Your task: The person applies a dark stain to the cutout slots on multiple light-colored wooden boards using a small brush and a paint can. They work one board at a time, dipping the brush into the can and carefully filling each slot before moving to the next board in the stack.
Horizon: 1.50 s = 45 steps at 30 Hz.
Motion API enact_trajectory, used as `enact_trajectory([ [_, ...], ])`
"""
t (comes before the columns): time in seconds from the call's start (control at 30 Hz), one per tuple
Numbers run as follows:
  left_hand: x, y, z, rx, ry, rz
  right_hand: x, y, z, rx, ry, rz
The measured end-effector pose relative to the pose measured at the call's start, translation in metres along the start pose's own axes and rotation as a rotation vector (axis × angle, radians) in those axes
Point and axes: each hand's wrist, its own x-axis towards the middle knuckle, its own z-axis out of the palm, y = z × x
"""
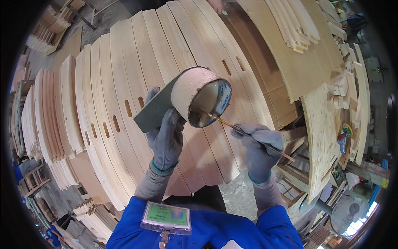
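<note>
My left hand (166,139), in a grey glove, is closed around a dark flat board (154,108). Against that board sits a short round cup (186,89), like a cardboard tape core, tilted so its mouth faces right and toward me. A pale coating shows inside it. My right hand (262,146), also gloved, pinches a thin paintbrush (227,122) by its wooden handle. The brush's front end reaches into the cup, so its bristles are hardly visible. Beneath both hands lie pale wooden slats (145,50), side by side, several with oblong slots.
Stacked curved boards (52,112) stand at the left. To the right are cardboard sheets (286,62), a plywood panel (319,137) and more wood strips (292,23). A fan (349,213) stands at lower right. Another person's hand (215,5) shows at the far edge.
</note>
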Motion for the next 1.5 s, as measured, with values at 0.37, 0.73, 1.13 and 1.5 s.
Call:
enact_trajectory([
  [0.37, 0.021, -0.015, -0.046, 0.120, 0.079, -0.008, 0.014, 0.012, 0.012, -0.109, 0.156, 0.038],
  [0.73, 0.025, -0.030, -0.095, 0.158, 0.150, -0.144, 0.139, 0.111, -0.038, -0.736, 0.224, 0.081],
  [1.13, 0.025, -0.035, -0.110, 0.232, 0.093, -0.085, 0.143, 0.119, -0.032, -1.237, 0.031, 0.139],
  [1.5, 0.023, -0.044, -0.123, 0.360, 0.014, 0.013, 0.142, 0.113, -0.042, -1.228, -0.092, 0.095],
])
